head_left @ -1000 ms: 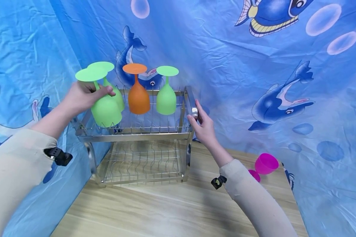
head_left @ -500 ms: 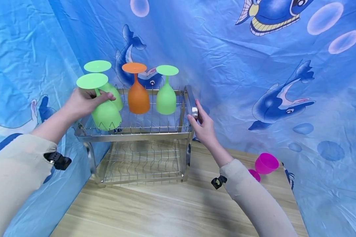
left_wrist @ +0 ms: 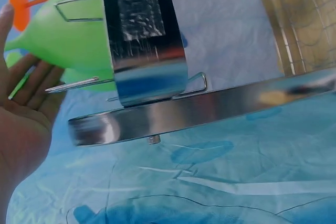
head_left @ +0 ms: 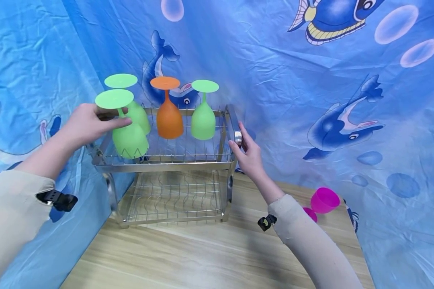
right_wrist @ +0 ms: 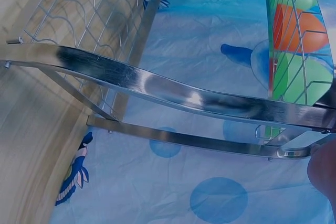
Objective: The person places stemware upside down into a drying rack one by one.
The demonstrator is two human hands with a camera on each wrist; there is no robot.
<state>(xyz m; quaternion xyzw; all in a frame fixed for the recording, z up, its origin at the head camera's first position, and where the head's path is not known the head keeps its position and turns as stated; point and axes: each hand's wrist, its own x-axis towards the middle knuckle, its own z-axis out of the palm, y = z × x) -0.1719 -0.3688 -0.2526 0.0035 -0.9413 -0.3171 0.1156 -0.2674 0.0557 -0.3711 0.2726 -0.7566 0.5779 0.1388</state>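
Note:
A green plastic wine glass (head_left: 130, 141) stands upside down at the front left of the dish rack's (head_left: 166, 166) top tier. My left hand (head_left: 90, 124) is around its stem, with the thumb in front; in the left wrist view the fingers (left_wrist: 39, 85) are spread loosely beside the bowl. Behind it stands another upturned green glass (head_left: 139, 117), partly hidden. To its right are an orange glass (head_left: 169, 122) and a third green glass (head_left: 203, 123), both upside down. My right hand (head_left: 248, 154) grips the rack's right side frame between thumb and fingers.
A magenta wine glass (head_left: 324, 200) lies on its side on the wooden table (head_left: 202, 253), right of the rack. The rack's lower wire tier (head_left: 177, 200) holds no glasses. Blue sea-print cloth (head_left: 275, 80) hangs behind and along the left.
The front green glass has come down slightly onto the rack. My left hand has loosened and drawn a little to the left. The right hand has stayed on the rack.

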